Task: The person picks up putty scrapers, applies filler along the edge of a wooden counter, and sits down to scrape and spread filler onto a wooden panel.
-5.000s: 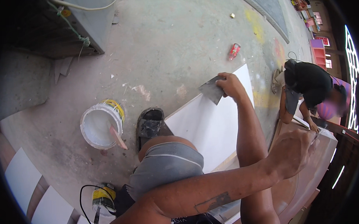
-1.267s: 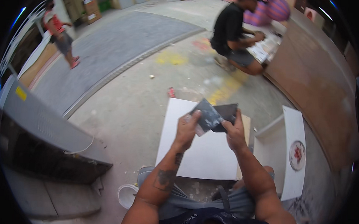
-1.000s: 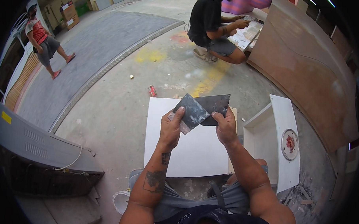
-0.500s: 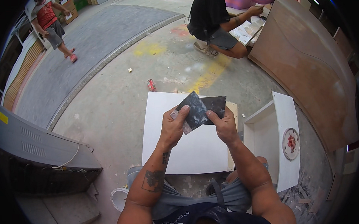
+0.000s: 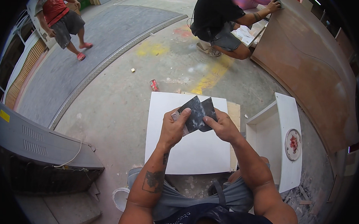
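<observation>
My left hand (image 5: 172,127) is closed on a flat, dark putty scraper (image 5: 193,114) smeared with white, with a pinkish-grey strip along its lower left edge. A second dark, thin scraper (image 5: 209,108) is pinched between the thumb and fingers of my right hand (image 5: 222,126). The two blades overlap, the left one in front and hiding part of the other. Both hands are above a white panel (image 5: 189,157) in front of my knees. Beneath its right side shows a pale wooden board (image 5: 234,118).
To the right, a white box-like piece (image 5: 283,108) bears a round lid (image 5: 293,144) with red smears. A red can (image 5: 154,85) stands beyond the panel. A grey metal cabinet (image 5: 38,132) is at left. One person crouches by a large brown panel (image 5: 304,60); another walks at far left.
My right hand has drawn its scraper leftward, further behind the left one. The crouching person's hand has moved onto the brown panel's edge. The walking person has come nearer.
</observation>
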`<state>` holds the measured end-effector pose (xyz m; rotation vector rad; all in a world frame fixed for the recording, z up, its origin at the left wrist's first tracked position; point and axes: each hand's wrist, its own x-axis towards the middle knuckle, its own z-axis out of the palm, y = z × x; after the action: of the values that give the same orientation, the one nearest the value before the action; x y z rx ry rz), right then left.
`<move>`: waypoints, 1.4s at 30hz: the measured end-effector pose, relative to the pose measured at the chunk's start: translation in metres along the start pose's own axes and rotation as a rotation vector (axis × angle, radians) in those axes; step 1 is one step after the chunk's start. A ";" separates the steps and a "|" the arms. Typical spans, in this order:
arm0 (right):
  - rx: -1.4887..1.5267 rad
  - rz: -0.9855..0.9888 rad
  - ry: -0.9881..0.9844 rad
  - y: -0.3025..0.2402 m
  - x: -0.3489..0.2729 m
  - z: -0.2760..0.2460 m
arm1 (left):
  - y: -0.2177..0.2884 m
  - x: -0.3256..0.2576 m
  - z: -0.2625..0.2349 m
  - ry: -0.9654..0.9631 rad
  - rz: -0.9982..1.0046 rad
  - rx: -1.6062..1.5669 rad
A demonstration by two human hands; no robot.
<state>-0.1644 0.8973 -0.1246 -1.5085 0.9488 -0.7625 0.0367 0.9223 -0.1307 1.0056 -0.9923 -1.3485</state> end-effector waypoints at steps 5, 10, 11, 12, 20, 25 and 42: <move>-0.038 0.002 -0.077 0.004 0.001 -0.005 | 0.000 0.003 -0.005 -0.047 -0.029 0.065; -0.077 0.012 -0.161 0.001 0.000 -0.007 | 0.007 0.003 -0.005 -0.103 -0.060 0.086; -0.073 0.030 -0.182 -0.002 0.000 -0.007 | 0.006 0.004 -0.006 -0.105 -0.060 0.086; -0.070 0.047 -0.203 -0.003 0.000 -0.007 | 0.005 0.004 -0.008 -0.121 -0.069 0.093; 0.029 -0.062 -0.064 -0.018 0.000 -0.004 | -0.002 0.009 -0.006 -0.098 -0.067 -0.060; 0.114 -0.195 0.038 -0.021 0.000 0.000 | -0.003 0.009 -0.001 -0.066 -0.032 -0.240; -0.132 -0.230 -0.037 -0.020 0.001 -0.007 | -0.005 0.006 0.000 -0.006 0.013 -0.198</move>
<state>-0.1673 0.8934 -0.1038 -1.7629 0.8201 -0.8458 0.0347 0.9164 -0.1359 0.8448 -0.8496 -1.4097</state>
